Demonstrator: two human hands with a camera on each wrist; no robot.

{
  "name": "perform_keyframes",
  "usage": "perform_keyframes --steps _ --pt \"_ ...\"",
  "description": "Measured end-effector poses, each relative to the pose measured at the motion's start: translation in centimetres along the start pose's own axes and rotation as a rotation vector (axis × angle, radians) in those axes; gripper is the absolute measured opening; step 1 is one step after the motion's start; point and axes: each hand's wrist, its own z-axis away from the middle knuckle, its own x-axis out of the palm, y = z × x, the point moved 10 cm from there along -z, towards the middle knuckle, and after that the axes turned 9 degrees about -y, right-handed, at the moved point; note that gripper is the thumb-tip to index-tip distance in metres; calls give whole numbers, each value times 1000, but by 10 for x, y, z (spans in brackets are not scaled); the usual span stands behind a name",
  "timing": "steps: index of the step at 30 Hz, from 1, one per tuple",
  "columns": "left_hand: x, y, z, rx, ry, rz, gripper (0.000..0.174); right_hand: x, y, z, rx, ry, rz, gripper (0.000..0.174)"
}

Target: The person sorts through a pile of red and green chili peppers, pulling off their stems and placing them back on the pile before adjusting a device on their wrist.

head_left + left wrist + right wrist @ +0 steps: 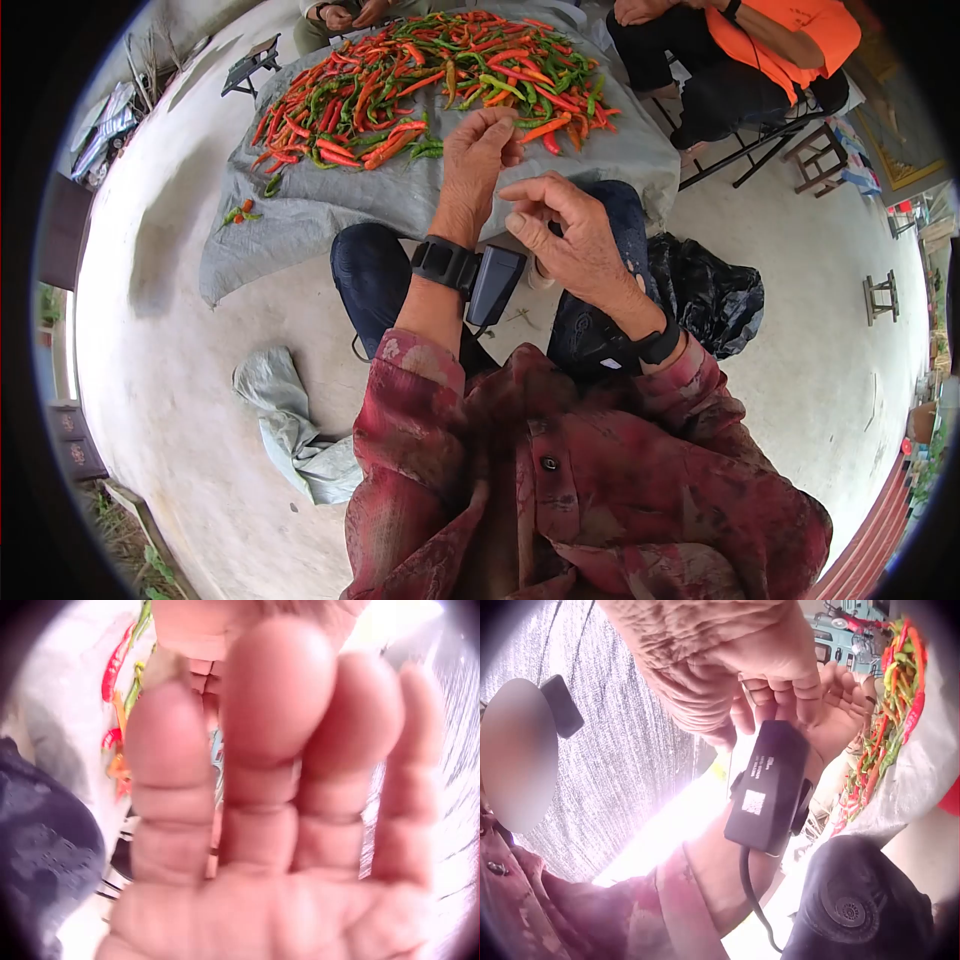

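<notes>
Most of the long red, orange and green chilli peppers (pixel 430 80) lie heaped on the crumpled grey cloth (pixel 300 215) beyond the knees, seemingly not yet handled. Both hands hover together, the left hand (pixel 478 160) nearest the heap and the right hand (pixel 565 235) beside it, fingers curled. Whether either pinches anything cannot be told.

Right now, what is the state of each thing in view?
left hand: fingers curled, grip unclear
right hand: fingers curled, grip unclear
peppers: piled on the cloth
cloth: spread on the ground, wrinkled
black bag: crumpled, on the ground
grey rag: crumpled, on the ground
</notes>
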Motion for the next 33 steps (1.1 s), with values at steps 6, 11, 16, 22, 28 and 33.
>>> perform_keyframes --steps 6,11,16,22,28,33 --pt "-10 14 0 -7 52 252 14 -14 18 -1 81 12 -40 17" --pt "-20 40 -5 -16 38 -68 15 -3 30 0 197 -129 -103 19" --pt "-43 108 -8 290 30 -970 18 -10 50 -29 70 -160 14 16" --pt "-123 63 -46 26 120 -657 19 -36 85 -116 136 -57 86 15" --pt "-114 11 -75 105 -125 -1245 17 -26 132 -170 149 -20 45 13" --pt "-112 -21 -67 -84 -219 -1610 15 -23 190 -159 259 43 28 15"
